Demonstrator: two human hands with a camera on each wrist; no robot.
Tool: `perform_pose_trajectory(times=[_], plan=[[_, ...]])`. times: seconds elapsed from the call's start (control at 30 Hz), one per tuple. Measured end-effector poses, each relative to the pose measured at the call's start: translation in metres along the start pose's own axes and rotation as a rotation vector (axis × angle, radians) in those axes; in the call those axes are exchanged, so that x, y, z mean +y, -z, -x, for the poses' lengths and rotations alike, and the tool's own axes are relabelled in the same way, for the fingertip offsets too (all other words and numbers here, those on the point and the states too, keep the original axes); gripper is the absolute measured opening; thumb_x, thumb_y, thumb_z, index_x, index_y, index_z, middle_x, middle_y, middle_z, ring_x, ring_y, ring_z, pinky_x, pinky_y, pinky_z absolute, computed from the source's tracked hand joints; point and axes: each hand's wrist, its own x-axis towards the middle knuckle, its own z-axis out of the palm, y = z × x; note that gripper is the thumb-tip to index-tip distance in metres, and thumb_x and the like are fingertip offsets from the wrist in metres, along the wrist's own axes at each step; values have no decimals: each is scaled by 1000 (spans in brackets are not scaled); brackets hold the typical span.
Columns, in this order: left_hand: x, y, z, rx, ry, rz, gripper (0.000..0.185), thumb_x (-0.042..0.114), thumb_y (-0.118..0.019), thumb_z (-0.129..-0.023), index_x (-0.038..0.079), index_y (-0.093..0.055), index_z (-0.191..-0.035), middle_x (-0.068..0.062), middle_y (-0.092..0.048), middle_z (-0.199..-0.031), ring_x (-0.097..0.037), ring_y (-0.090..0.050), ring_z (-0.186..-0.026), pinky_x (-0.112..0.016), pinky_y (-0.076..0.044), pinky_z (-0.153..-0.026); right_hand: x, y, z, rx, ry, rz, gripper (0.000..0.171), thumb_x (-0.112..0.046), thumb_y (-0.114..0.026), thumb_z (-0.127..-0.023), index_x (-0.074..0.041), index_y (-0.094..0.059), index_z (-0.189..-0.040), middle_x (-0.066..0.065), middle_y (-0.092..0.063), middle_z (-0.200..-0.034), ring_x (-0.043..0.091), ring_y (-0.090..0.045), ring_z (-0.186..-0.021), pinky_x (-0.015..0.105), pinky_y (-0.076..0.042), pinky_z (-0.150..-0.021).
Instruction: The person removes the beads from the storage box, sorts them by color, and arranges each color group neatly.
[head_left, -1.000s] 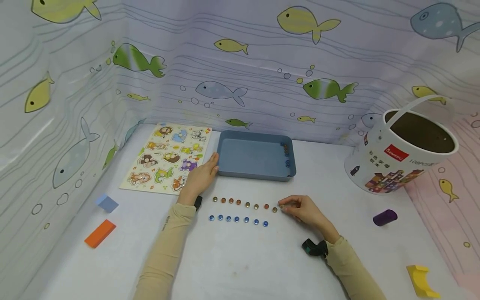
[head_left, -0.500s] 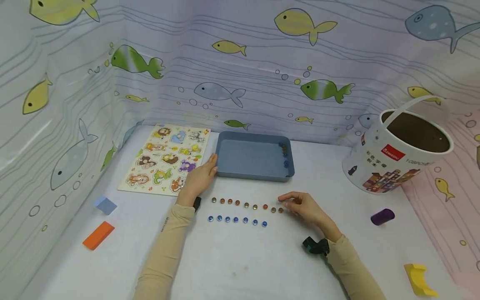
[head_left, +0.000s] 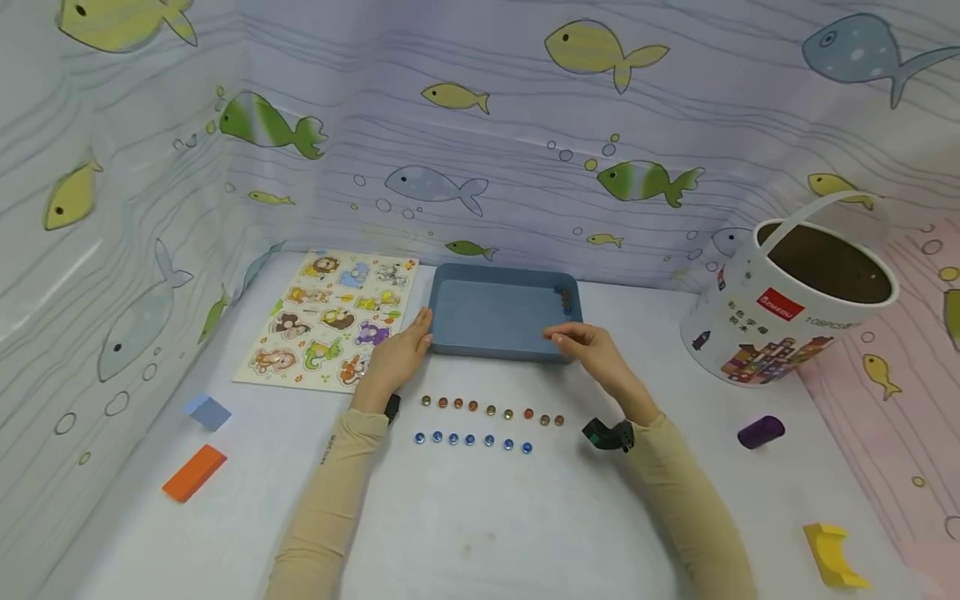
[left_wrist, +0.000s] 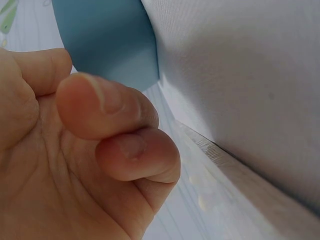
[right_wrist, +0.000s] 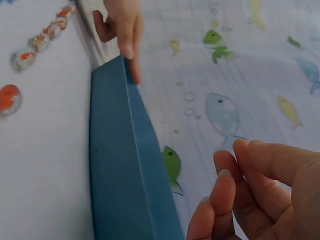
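In the head view, my left hand [head_left: 396, 358] holds the left front corner of a shallow blue-grey tray [head_left: 480, 352]. Its thumb and a finger lie at that corner, and other fingers curl in the left wrist view. My right hand [head_left: 596, 354] hovers over the tray's right front edge, thumb and fingertips close together, nothing visible between them. A few small glass beads [head_left: 566, 300] lie along the tray's right inner side, partly hidden by the hand. In front of the tray run a row of orange and amber glass beads [head_left: 491, 410] and a row of blue glass beads [head_left: 470, 440].
An animal puzzle board [head_left: 322, 321] lies left of the tray. Blue [head_left: 207, 412] and orange [head_left: 194, 473] blocks sit at left. A white bucket [head_left: 780, 308] with a handle, a purple cylinder [head_left: 761, 432] and a yellow arched block [head_left: 832, 556] stand at right. A fish-print curtain surrounds the table.
My right hand has let go of an amber bead at the right end of the upper row, then moved up and away to the tray. My left hand has stayed at the tray corner.
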Motion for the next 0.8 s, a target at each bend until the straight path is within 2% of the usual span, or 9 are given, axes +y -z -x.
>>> perform_pose_trajectory(times=[0.1,0.23,0.3,0.4,0.5,0.63,0.8], plan=[[-1,-1,0,-5,3,0,53,30,-34,-106,10,-22,-154,-4,-20,-161,-39,-45,-133,-53,-42,-108,-1,-11,-27,-89,-1,-2,36,-26,-51,-102,-2,-62,-126,19,-59,-134,38,-55,-124,47,-46,-106],[-2,0,0,1,5,-1,53,30,-34,-106,11,-23,-154,-3,-22,-161,-38,-45,-135,-52,-41,-109,0,-21,-55,-259,-33,33,39,-28,-50,-102,-4,-60,-131,17,-57,-137,36,-55,-125,50,-44,-108],[-2,1,0,4,1,0,53,30,-34,-106,11,-23,-154,-3,-22,-161,-38,-44,-135,-52,-40,-109,1,-22,-63,-333,-50,61,39,-27,-48,-103,-3,-58,-133,16,-56,-139,35,-55,-126,50,-42,-109],[-1,1,0,1,-8,-1,53,30,-34,-106,10,-22,-154,-4,-22,-161,-40,-47,-132,-52,-43,-107,2,-17,-65,-399,-98,99,39,-24,-45,-104,-2,-57,-134,17,-55,-141,36,-52,-128,53,-37,-113],[-1,2,0,14,-14,-11,53,30,-33,-107,10,-23,-154,-5,-22,-160,-40,-49,-130,-52,-45,-105,-1,-7,-64,-398,-149,137,39,-25,-44,-104,-2,-59,-132,18,-56,-139,37,-52,-128,58,-33,-114],[-2,2,-1,21,-15,-10,53,30,-34,-106,11,-23,-154,-4,-23,-160,-38,-46,-133,-51,-43,-107,-7,10,-62,-358,-198,193,39,-28,-44,-104,-3,-62,-129,18,-59,-136,37,-56,-125,62,-35,-109],[-2,0,1,13,-7,-8,52,29,-34,-106,11,-23,-154,-4,-23,-160,-39,-47,-132,-52,-44,-106,-8,24,-61,-339,-202,177,41,-27,-43,-105,1,-59,-131,20,-54,-140,39,-54,-127,65,-29,-112]])
